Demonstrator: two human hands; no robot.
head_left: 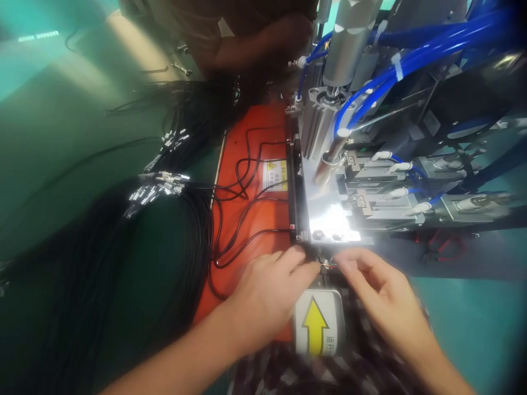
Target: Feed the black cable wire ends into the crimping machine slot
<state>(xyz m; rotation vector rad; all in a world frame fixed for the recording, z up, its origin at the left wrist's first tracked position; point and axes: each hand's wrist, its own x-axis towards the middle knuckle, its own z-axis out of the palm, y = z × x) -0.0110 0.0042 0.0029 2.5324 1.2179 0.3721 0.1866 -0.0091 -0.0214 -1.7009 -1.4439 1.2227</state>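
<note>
My left hand (274, 282) is closed, thumb and forefinger together at the front edge of the machine. Thin coloured wires (328, 265) show just beyond its fingertips, at what looks like the end of a black cable; most of that cable is hidden by the hand. From the other side my right hand (382, 282) pinches at the same wires, thumb against fingertips. Both hands are just below the bright metal plate (335, 222) of the machine. Under them sits a white label with a yellow arrow (315, 326).
Black cables (242, 216) cross the orange-red panel (263, 219) into the machine's left side. Bundles of cables with silvery ends (158, 189) lie on the green table. Blue air hoses (411, 46) and metal cylinders (349, 44) rise at right. Another person's arm (263, 46) is behind.
</note>
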